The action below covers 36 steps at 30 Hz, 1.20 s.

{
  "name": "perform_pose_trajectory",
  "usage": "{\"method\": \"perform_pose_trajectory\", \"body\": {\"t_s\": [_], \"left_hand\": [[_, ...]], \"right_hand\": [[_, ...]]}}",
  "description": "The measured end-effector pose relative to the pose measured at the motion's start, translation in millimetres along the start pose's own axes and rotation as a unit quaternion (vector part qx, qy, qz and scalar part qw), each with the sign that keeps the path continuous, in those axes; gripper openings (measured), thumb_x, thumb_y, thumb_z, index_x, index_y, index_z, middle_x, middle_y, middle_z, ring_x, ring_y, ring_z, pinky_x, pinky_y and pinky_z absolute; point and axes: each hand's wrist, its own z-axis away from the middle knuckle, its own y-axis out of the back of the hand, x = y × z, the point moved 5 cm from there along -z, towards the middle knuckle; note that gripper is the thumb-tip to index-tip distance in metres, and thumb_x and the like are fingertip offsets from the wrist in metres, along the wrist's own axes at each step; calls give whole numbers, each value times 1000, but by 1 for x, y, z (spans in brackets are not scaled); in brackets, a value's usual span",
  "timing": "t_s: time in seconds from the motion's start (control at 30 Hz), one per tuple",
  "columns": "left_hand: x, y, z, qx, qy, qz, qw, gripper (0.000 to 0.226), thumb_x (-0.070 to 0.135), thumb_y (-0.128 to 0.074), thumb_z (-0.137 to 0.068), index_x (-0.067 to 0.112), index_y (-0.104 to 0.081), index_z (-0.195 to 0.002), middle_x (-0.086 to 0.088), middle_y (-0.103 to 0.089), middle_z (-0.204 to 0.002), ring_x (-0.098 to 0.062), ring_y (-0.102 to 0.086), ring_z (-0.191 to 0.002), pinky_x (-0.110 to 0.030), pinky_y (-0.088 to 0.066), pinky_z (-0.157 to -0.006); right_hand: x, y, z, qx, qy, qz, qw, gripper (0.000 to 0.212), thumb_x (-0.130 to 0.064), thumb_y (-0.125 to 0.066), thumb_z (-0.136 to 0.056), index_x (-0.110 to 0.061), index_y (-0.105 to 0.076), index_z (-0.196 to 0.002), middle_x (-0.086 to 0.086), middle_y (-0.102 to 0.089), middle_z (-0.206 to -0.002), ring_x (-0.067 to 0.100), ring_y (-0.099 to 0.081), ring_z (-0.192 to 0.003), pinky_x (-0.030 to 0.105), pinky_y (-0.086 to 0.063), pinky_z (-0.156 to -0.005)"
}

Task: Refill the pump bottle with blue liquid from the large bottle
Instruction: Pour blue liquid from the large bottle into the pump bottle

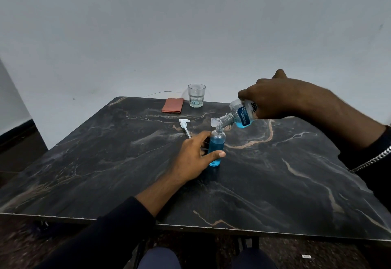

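A small clear pump bottle (216, 144) stands upright in the middle of the dark marble table (275, 184), mostly full of blue liquid, its neck uncapped. My left hand (193, 156) grips it around the body. My right hand (273, 99) holds the large clear bottle (240, 114) tipped down to the left, its mouth right over the small bottle's neck, with a little blue liquid pooled at its low side. The white pump head (184, 125) with its tube lies on the table behind my left hand. A clear cap (214, 121) shows by the large bottle's mouth.
A drinking glass (196, 95) stands at the table's far edge, with a folded reddish cloth (172, 105) to its left. A thin cable runs along the wall behind them. The wall is close behind the table.
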Motion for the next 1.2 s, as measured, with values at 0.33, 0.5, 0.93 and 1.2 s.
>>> {"method": "perform_pose_trajectory", "body": {"t_s": [0.33, 0.5, 0.93, 1.2], "left_hand": [[1, 0, 0, 2, -1, 4, 1000, 54, 48, -82, -84, 21, -64, -127, 8, -72, -118, 0, -67, -105, -18, -60, -82], [0, 0, 0, 4, -5, 2, 1000, 55, 45, -82, -84, 17, -64, -128, 5, -72, -118, -5, -69, -105, -23, -61, -84], [0, 1, 0, 5, -5, 2, 1000, 52, 48, -81, -84, 23, -64, -127, 10, -71, -117, 1, -67, -104, -14, -58, -81], [0, 1, 0, 5, -4, -10, 1000, 55, 47, -81, -85, 20, -63, -129, 6, -72, -121, -4, -68, -106, -20, -60, -84]], "right_hand": [[-3, 3, 1, -10, -3, -3, 1000, 15, -22, -52, -90, -35, -45, -93, -13, -49, -71, 17, -50, -83, 46, -29, -90], [-4, 6, 2, -17, -6, 0, 1000, 16, -20, -51, -90, -34, -44, -93, -12, -48, -71, 17, -50, -82, 48, -30, -93], [-9, 10, 2, -29, -9, 8, 999, 15, -19, -51, -92, -33, -45, -94, -13, -46, -70, 16, -47, -79, 50, -30, -96], [-10, 12, 2, -25, -8, 10, 1000, 13, -17, -50, -89, -29, -50, -93, -10, -54, -76, 19, -54, -84, 48, -29, -92]]}}
